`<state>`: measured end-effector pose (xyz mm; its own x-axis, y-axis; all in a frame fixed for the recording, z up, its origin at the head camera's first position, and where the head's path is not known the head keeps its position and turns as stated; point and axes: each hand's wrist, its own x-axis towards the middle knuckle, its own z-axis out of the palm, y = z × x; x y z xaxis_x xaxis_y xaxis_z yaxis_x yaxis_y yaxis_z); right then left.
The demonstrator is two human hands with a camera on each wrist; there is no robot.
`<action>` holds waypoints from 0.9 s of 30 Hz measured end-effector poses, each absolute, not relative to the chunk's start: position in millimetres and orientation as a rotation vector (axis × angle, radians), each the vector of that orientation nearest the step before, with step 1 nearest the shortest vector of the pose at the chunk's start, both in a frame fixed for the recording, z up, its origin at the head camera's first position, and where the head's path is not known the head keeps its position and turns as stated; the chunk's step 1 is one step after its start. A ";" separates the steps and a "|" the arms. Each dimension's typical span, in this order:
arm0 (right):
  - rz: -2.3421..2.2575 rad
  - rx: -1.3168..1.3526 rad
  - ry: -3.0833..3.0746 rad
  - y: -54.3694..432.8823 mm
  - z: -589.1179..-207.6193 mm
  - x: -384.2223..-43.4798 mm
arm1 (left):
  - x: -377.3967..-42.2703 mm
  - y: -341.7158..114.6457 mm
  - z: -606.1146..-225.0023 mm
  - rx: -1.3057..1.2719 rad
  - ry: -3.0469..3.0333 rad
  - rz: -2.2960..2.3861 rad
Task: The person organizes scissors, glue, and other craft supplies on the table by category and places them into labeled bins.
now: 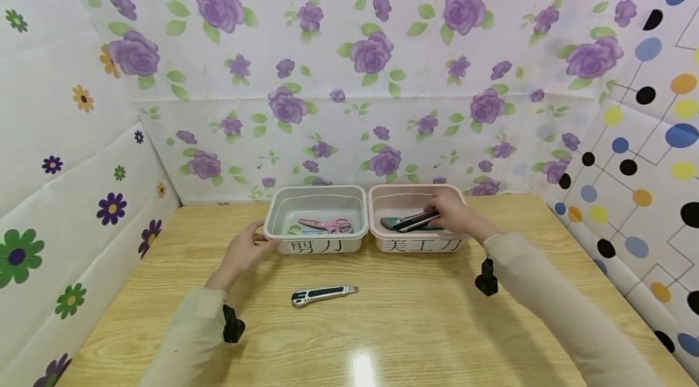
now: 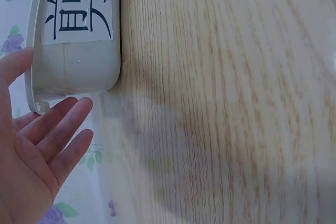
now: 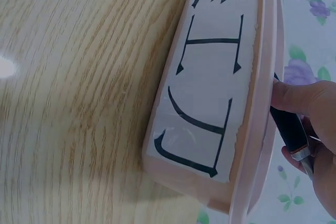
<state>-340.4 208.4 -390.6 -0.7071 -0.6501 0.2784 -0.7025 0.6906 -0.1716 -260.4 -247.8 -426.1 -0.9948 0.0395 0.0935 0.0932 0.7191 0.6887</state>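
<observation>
My right hand (image 1: 452, 213) holds a black utility knife (image 1: 417, 221) over the pink bin (image 1: 374, 194); the right wrist view shows the knife's dark body (image 3: 289, 129) between thumb and fingers. A teal cutter (image 1: 389, 223) lies in that bin, partly hidden under the held knife. My left hand (image 1: 244, 255) is at the left end of the grey-white bin (image 1: 270, 212), its thumb at the front rim and its fingers extended beside the end wall. Inside that bin are pink scissors (image 1: 327, 225) and a green-handled pair (image 1: 295, 229).
A silver and black utility knife (image 1: 324, 295) lies on the wooden table (image 1: 415, 320) in front of the bins, its tip pointing right. Both bins stand side by side with labels on their fronts. Close behind them hangs a flowered cloth (image 1: 338, 132).
</observation>
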 end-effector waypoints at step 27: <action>0.422 1.006 -2.802 203.0 -408.0 -344.5 | -260.3 -247.4 -427.3 -0.113 -2.845 -1.111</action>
